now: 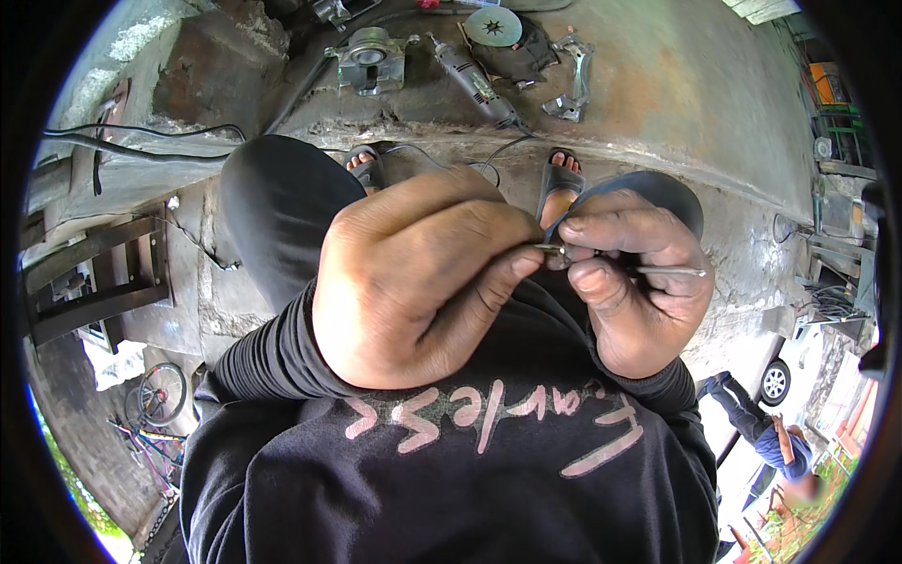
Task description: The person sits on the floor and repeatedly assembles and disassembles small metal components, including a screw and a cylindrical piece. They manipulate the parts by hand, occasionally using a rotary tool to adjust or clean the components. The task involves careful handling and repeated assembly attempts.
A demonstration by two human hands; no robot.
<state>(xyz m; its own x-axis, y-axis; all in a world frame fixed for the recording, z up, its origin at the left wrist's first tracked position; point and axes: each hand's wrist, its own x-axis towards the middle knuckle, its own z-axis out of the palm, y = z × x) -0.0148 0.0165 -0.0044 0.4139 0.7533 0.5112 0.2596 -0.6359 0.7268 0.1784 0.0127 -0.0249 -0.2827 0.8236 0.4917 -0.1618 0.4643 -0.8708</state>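
Note:
My left hand [423, 277] is closed, thumb and forefinger pinching one end of a small metal piece [556, 254] in front of my chest. Facing it, my right hand [644, 282] grips the other end of this piece between thumb and fingertips. A thin silvery rod [672, 271] sticks out sideways from among my right fingers. Whether the rod and the small piece are joined is hidden by the fingers. My fingers look darkened with grime.
Beyond my sandalled feet, a metal caliper-like casting [369, 61], a corded rotary tool [470, 80], a round disc [494, 27] and a metal bracket [575, 80] lie on the concrete ledge [658, 85]. A black cable [150, 139] runs at left. Another person [770, 437] stands far right.

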